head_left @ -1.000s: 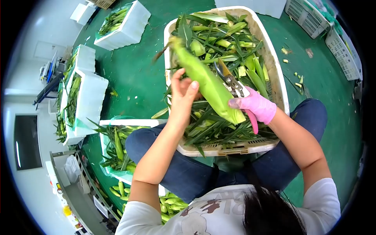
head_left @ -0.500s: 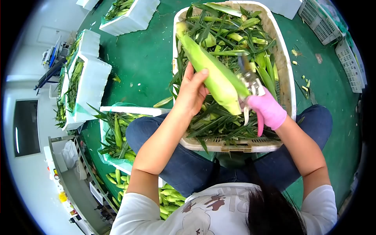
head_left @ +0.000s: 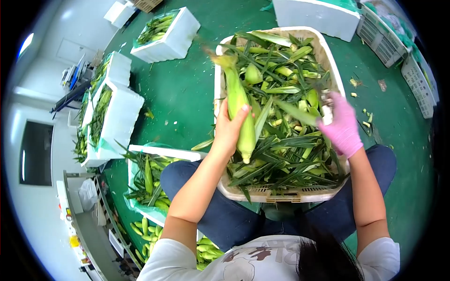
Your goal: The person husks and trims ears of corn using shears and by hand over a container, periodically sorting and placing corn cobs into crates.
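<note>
My left hand (head_left: pixel 230 127) is wrapped round a green ear of corn (head_left: pixel 240 110), its silk end pointing up and away and its pale stalk end toward me. In a pink glove, my right hand (head_left: pixel 342 125) is closed on pruning shears (head_left: pixel 326 104), which are blurred by motion. A loose green husk leaf (head_left: pixel 296 112) reaches from the gloved fingers toward the left, also blurred. Both hands are above a large white crate (head_left: pixel 281 194) heaped with cut husks and leaves (head_left: pixel 300 161).
A foam box (head_left: pixel 164 152) of unhusked corn stands by my left knee, with peeled ears (head_left: pixel 206 250) behind it. More foam boxes (head_left: pixel 124 119) stand at the left. Plastic baskets (head_left: pixel 382 40) are at the upper right. Scraps (head_left: pixel 368 117) lie on the green floor.
My right hand with the shears has moved right, away from the ear, and a husk leaf now hangs between. The ear looks slimmer and more upright in my left hand.
</note>
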Action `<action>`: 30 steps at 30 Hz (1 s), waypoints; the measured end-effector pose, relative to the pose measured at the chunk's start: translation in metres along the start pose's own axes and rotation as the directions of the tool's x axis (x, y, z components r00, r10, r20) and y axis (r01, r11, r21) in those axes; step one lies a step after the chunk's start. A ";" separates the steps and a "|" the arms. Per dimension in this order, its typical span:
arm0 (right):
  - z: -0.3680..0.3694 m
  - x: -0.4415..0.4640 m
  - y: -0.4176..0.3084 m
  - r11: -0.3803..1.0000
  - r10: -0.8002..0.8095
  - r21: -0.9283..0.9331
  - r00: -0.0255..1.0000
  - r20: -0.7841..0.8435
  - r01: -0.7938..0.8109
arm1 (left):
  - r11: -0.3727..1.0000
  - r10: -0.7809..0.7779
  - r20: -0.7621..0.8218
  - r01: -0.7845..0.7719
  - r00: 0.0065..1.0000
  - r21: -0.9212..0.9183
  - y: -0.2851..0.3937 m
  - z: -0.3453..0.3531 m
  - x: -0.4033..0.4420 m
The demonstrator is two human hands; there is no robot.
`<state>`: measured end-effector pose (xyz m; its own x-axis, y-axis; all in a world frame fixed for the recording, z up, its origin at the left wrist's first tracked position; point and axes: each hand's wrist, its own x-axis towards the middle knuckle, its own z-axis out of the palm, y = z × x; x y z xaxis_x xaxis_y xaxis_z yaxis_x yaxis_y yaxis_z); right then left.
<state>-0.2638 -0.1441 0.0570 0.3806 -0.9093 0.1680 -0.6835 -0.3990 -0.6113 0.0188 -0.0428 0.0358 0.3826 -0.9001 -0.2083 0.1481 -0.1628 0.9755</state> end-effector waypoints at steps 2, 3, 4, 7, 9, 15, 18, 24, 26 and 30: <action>0.002 -0.017 -0.015 0.955 0.005 0.286 0.974 0.228 -0.072 | 0.931 0.199 0.022 -0.196 0.980 0.307 -0.003 0.010 -0.009; 0.006 -0.021 -0.019 0.927 -0.016 0.360 0.949 0.316 -0.104 | 0.899 0.230 0.069 -0.239 0.971 0.367 -0.002 0.016 -0.014; 0.010 -0.024 -0.022 0.891 -0.046 0.431 0.916 0.398 -0.143 | 0.860 0.258 0.117 -0.283 0.959 0.424 -0.004 0.021 -0.019; 0.020 -0.026 -0.020 0.903 -0.170 0.429 0.901 0.399 -0.020 | 0.787 0.226 0.263 -0.335 0.938 0.517 -0.010 0.029 -0.027; 0.018 -0.024 -0.019 0.887 -0.211 0.461 0.866 0.453 -0.024 | 0.736 0.171 0.353 -0.357 0.920 0.575 -0.005 0.028 -0.028; 0.023 -0.039 -0.018 0.687 -0.174 0.608 0.722 0.670 -0.399 | 0.924 -0.348 0.600 0.154 0.720 0.351 0.022 -0.002 -0.011; 0.039 -0.042 -0.016 0.477 -0.142 0.701 0.740 0.658 -0.531 | 0.873 -0.288 0.499 0.010 0.817 0.487 0.025 -0.001 -0.019; 0.066 -0.044 -0.020 0.888 -0.049 0.411 0.846 0.531 -0.206 | 0.374 -0.006 0.323 -0.297 0.946 0.878 0.013 0.000 -0.035; 0.060 -0.047 -0.025 0.782 0.036 0.441 0.738 0.674 -0.441 | 0.461 -0.040 0.333 -0.279 0.942 0.842 0.014 -0.006 -0.034; 0.054 -0.049 -0.027 0.562 -0.006 0.541 0.650 0.760 -0.626 | 0.779 -0.089 0.410 -0.194 0.908 0.596 0.027 -0.016 -0.028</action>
<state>-0.2302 -0.0826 0.0238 0.7250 -0.4992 -0.4746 -0.2855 0.4092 -0.8666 0.0269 -0.0158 0.0665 -0.0402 -0.9684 -0.2462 -0.5023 -0.1934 0.8428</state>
